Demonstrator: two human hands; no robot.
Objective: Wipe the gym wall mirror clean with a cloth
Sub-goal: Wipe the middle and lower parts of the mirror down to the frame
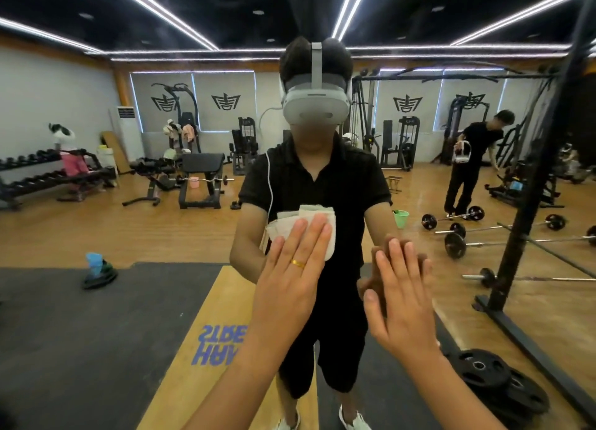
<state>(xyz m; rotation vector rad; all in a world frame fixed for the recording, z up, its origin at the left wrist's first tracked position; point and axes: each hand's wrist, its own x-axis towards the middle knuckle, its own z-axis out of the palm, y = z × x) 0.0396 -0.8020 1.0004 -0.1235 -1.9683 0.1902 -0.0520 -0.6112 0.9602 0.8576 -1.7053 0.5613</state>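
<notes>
The wall mirror (135, 223) fills the whole view and reflects the gym and me. My left hand (292, 274) lies flat with straight fingers on a folded white cloth (322, 215), pressing it against the glass at chest height. A gold ring sits on one finger of that hand. My right hand (401, 295) is flat too, palm against the bare glass just right of the cloth, meeting its own reflection. It holds nothing.
A black rack post (529, 187) stands close on the right, with black weight plates (496, 381) on the floor at its base. The reflection shows benches, barbells, a green bucket (401, 217) and another person at the far right.
</notes>
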